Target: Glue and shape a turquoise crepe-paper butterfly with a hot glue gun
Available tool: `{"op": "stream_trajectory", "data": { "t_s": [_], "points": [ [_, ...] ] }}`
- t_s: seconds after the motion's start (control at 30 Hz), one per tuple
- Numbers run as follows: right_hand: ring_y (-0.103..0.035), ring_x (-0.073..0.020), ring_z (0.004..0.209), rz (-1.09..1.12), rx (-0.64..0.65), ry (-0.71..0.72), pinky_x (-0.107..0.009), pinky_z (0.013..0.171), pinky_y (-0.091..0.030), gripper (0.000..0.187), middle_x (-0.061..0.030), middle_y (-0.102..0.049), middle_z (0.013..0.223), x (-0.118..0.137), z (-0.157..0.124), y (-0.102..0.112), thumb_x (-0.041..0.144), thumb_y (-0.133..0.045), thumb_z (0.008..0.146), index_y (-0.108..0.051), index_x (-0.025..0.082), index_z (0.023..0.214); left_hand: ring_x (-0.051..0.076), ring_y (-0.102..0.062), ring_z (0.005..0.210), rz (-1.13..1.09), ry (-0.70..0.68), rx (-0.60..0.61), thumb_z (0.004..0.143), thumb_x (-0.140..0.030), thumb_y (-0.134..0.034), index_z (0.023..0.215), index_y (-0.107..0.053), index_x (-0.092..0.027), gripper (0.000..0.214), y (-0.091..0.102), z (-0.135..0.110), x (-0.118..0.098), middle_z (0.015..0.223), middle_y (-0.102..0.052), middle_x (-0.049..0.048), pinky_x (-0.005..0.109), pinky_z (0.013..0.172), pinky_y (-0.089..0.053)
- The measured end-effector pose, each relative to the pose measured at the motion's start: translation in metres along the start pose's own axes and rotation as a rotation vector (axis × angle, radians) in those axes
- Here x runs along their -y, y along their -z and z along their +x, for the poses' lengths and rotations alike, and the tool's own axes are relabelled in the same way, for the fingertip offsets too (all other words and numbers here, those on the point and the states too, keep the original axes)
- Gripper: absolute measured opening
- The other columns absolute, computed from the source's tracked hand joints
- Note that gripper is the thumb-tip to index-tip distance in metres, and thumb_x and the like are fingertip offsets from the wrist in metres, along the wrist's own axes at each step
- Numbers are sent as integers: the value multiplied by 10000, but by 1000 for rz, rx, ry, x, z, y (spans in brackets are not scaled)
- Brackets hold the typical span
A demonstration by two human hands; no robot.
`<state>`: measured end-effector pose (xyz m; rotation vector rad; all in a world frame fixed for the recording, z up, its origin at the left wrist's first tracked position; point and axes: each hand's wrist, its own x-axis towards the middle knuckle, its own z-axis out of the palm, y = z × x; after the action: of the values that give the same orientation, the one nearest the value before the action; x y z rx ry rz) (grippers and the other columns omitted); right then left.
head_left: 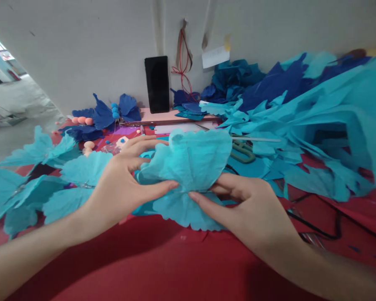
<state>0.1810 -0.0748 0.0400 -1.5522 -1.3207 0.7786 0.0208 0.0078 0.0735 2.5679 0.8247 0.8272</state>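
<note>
Between both hands, above the red table, is a turquoise paper butterfly [194,163] with scalloped edges, gathered at its middle. My left hand [122,179] grips its left side, thumb on the near face and fingers behind, partly hidden. My right hand [247,205] pinches it near the gathered middle, with the thumb in front and the fingertips behind the paper. Left of my left hand lie finished-looking turquoise butterflies [78,184] of the same crinkled paper. Green-handled scissors [242,151] lie just behind the held butterfly, partly covered.
A black phone [157,84] leans upright against the wall. Cut turquoise paper [269,121] is heaped at the right. Dark blue butterflies [105,110] and peach beads [82,121] sit at the back left. A black cable [316,228] crosses the red tabletop [163,267]. Red cord [183,62] hangs on the wall.
</note>
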Motion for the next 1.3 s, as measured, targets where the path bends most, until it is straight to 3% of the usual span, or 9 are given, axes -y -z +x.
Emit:
{"op": "stream_trajectory", "data": {
  "t_s": [0.3,0.47,0.63,0.8,1.03,1.3],
  "points": [
    [-453,-67,389,-407,-177,372,-199,399,-329,290,5,-577,466,-4,-7,-2,283,-547,759,-542,190,484,262,-510,1115,-27,36,-22,686,-317,-701,578,-633,-222,158,-5,-1,4,1069,-642,8,465,914,-463],
    [-351,-21,331,-545,-306,596,-169,354,-277,264,37,-504,398,-1,-7,-2,209,-596,737,-530,161,486,289,-459,1184,-16,54,-26,685,-354,-705,551,-624,-202,218,-4,0,5,1077,-644,40,497,933,-439],
    [-334,-11,321,-603,-306,639,-156,334,-265,245,41,-500,395,6,-5,2,150,-616,701,-530,144,472,298,-435,1213,-29,78,-14,701,-368,-684,601,-657,-220,181,0,1,4,1048,-659,23,535,976,-393],
    [-311,1,322,-625,-339,658,-135,348,-272,260,32,-486,383,9,-5,6,130,-621,693,-527,126,451,293,-407,1242,-53,61,-26,711,-376,-677,672,-690,-214,167,5,1,5,1132,-631,35,496,961,-421],
    [-299,-3,332,-610,-421,732,-138,382,-279,305,49,-434,373,3,-4,2,204,-580,754,-523,135,463,300,-486,1169,-47,44,-103,651,-342,-720,389,-434,-174,424,5,5,7,1049,-661,-27,426,918,-467],
    [-387,5,351,-574,-388,728,-119,377,-278,282,59,-500,411,-2,-1,3,182,-599,740,-503,146,477,276,-505,1142,-85,46,-83,642,-308,-730,417,-482,-192,355,4,6,10,1055,-664,-22,386,877,-480]
  ]
}}
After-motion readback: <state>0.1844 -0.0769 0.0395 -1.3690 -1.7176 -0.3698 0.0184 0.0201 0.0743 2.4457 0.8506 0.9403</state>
